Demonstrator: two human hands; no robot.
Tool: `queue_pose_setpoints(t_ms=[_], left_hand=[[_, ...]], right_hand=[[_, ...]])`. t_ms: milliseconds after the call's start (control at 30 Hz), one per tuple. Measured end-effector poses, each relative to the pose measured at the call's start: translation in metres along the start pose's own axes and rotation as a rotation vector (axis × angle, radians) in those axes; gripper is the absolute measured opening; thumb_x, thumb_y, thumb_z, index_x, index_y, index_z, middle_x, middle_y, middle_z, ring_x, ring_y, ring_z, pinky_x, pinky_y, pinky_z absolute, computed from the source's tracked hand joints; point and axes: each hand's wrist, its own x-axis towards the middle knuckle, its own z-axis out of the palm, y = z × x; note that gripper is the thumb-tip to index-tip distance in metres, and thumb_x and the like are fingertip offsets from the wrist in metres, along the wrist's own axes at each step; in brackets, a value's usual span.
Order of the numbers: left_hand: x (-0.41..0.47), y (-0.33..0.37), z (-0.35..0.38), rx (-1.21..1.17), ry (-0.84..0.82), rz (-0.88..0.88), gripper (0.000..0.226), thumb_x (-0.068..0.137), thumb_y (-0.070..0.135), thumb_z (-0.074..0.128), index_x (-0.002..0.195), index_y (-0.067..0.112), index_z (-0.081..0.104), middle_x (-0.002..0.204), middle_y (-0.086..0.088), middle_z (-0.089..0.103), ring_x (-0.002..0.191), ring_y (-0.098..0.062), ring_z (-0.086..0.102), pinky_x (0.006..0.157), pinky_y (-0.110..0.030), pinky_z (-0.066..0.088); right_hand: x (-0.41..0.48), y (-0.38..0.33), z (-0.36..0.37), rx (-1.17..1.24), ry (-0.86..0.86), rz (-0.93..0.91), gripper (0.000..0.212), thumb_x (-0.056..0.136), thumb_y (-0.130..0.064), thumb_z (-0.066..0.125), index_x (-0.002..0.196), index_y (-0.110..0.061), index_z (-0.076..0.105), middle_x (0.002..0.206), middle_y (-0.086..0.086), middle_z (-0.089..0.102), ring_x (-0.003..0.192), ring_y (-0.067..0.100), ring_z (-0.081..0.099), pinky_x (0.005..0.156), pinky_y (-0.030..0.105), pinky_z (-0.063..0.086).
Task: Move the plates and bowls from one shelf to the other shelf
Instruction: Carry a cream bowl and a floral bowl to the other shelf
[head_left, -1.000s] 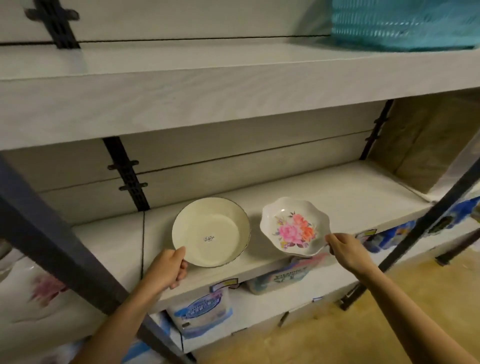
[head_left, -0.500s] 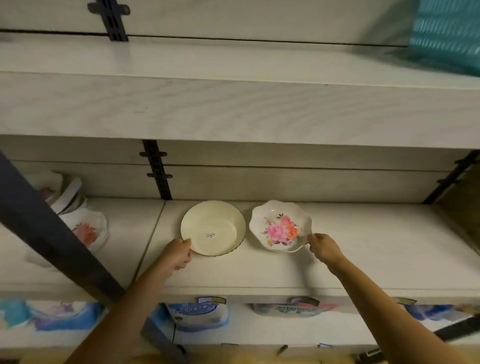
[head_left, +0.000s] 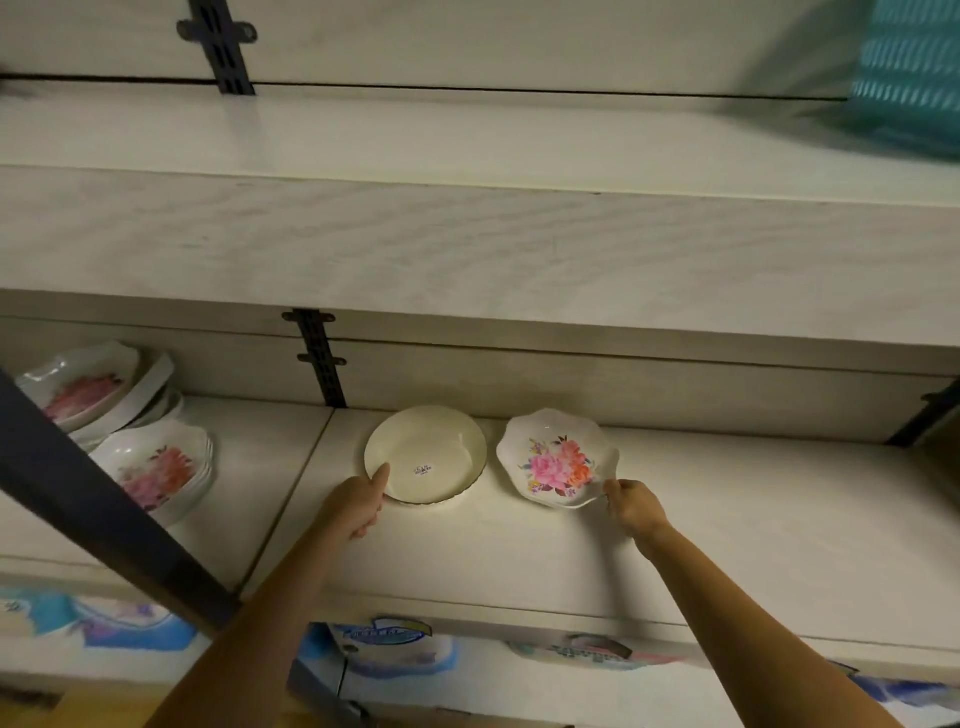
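A plain cream plate (head_left: 434, 449) with a dark rim lies on the middle shelf (head_left: 753, 519). My left hand (head_left: 356, 506) grips its near left edge, thumb on the inside. Right of it sits a white scalloped bowl (head_left: 558, 460) with pink and orange flowers. My right hand (head_left: 631, 504) pinches its near right rim. On the left section of the same shelf stand two piles of flowered bowls, one at the back (head_left: 85, 387) and one in front (head_left: 158, 467).
A dark slanted metal post (head_left: 98, 525) crosses the left foreground in front of the bowl piles. The upper shelf (head_left: 467, 244) overhangs, with a teal basket (head_left: 909, 73) at its right end. Packaged goods (head_left: 395, 649) fill the shelf below.
The view has swung left and closer, which brings the bowl piles on the left into sight. Both hands have carried the plate and the bowl deeper onto the shelf, away from its front edge.
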Motion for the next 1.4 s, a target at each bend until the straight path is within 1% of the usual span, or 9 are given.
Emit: queue_pose_setpoints(t_ms=[100, 233, 367, 467, 567, 667, 867, 1033, 1400], left_hand=[[-0.007, -0.004, -0.003, 0.295, 0.168, 0.131, 0.058, 0.096, 0.044, 0.030, 0.096, -0.003, 0.064, 0.091, -0.019, 0.068, 0.081, -0.031, 0.062, 0.074, -0.032, 0.046], [-0.023, -0.010, -0.013, 0.364, 0.155, 0.281, 0.034, 0.094, 0.036, 0.041, 0.085, 0.008, 0.059, 0.076, -0.005, 0.059, 0.072, -0.020, 0.055, 0.064, -0.028, 0.039], [-0.039, -0.016, -0.025, 0.436, 0.086, 0.345, 0.033, 0.093, 0.037, 0.040, 0.075, 0.013, 0.054, 0.076, -0.004, 0.061, 0.070, -0.019, 0.055, 0.067, -0.030, 0.042], [-0.055, -0.019, -0.035, 0.451, -0.019, 0.359, 0.030, 0.094, 0.038, 0.040, 0.076, 0.018, 0.054, 0.076, 0.002, 0.061, 0.081, -0.021, 0.063, 0.079, -0.034, 0.049], [-0.074, -0.024, -0.048, 0.420, -0.142, 0.347, 0.029, 0.095, 0.036, 0.041, 0.087, 0.014, 0.059, 0.081, 0.001, 0.063, 0.083, -0.018, 0.061, 0.087, -0.035, 0.048], [-0.093, -0.034, -0.061, 0.386, -0.184, 0.347, 0.026, 0.094, 0.035, 0.043, 0.078, 0.020, 0.056, 0.080, 0.003, 0.062, 0.079, -0.012, 0.058, 0.084, -0.031, 0.047], [-0.132, -0.071, -0.092, 0.378, -0.206, 0.315, 0.031, 0.094, 0.036, 0.044, 0.093, 0.011, 0.061, 0.086, 0.001, 0.064, 0.086, -0.017, 0.063, 0.073, -0.022, 0.045], [-0.154, -0.121, -0.131, 0.329, -0.085, 0.299, 0.024, 0.094, 0.038, 0.044, 0.088, 0.021, 0.060, 0.089, 0.000, 0.065, 0.084, -0.013, 0.062, 0.071, -0.017, 0.045], [-0.153, -0.242, -0.247, 0.448, 0.211, 0.278, 0.037, 0.093, 0.039, 0.044, 0.097, 0.006, 0.061, 0.095, -0.013, 0.066, 0.079, -0.020, 0.060, 0.064, -0.025, 0.043]], right_hand=[[0.003, 0.001, 0.001, -0.007, -0.022, 0.014, 0.044, 0.100, -0.026, 0.031, 0.060, -0.015, 0.047, 0.085, 0.014, 0.054, 0.078, 0.026, 0.047, 0.068, 0.029, 0.035], [0.002, 0.002, 0.005, -0.011, -0.055, 0.042, 0.046, 0.100, -0.031, 0.030, 0.100, 0.003, 0.062, 0.094, 0.016, 0.057, 0.084, 0.026, 0.049, 0.073, 0.030, 0.037], [-0.004, 0.001, 0.002, -0.030, -0.060, 0.014, 0.051, 0.099, -0.040, 0.030, 0.075, -0.006, 0.060, 0.088, 0.016, 0.058, 0.080, 0.027, 0.051, 0.075, 0.033, 0.039], [-0.021, -0.003, -0.006, -0.110, -0.127, -0.020, 0.053, 0.096, -0.048, 0.032, 0.074, -0.008, 0.059, 0.080, 0.011, 0.064, 0.076, 0.029, 0.061, 0.080, 0.033, 0.047], [-0.047, -0.014, -0.007, -0.317, -0.244, -0.188, 0.039, 0.095, -0.045, 0.038, 0.096, -0.011, 0.057, 0.098, 0.008, 0.068, 0.092, 0.027, 0.066, 0.090, 0.038, 0.050], [-0.078, -0.040, -0.002, -0.468, -0.349, -0.352, 0.038, 0.094, -0.041, 0.044, 0.119, -0.013, 0.052, 0.120, 0.006, 0.061, 0.106, 0.025, 0.058, 0.094, 0.037, 0.046], [-0.135, -0.094, 0.024, -0.608, -0.477, -0.628, 0.041, 0.092, -0.045, 0.046, 0.127, -0.025, 0.048, 0.128, -0.003, 0.056, 0.111, 0.016, 0.056, 0.096, 0.032, 0.047], [-0.175, -0.137, 0.063, -0.655, -0.510, -0.817, 0.043, 0.093, -0.046, 0.045, 0.133, -0.029, 0.043, 0.133, -0.007, 0.053, 0.118, 0.015, 0.051, 0.097, 0.032, 0.044], [-0.267, -0.225, 0.176, -0.631, -0.472, -0.923, 0.036, 0.092, -0.041, 0.048, 0.126, -0.029, 0.049, 0.125, -0.002, 0.059, 0.110, 0.018, 0.056, 0.091, 0.033, 0.048]])
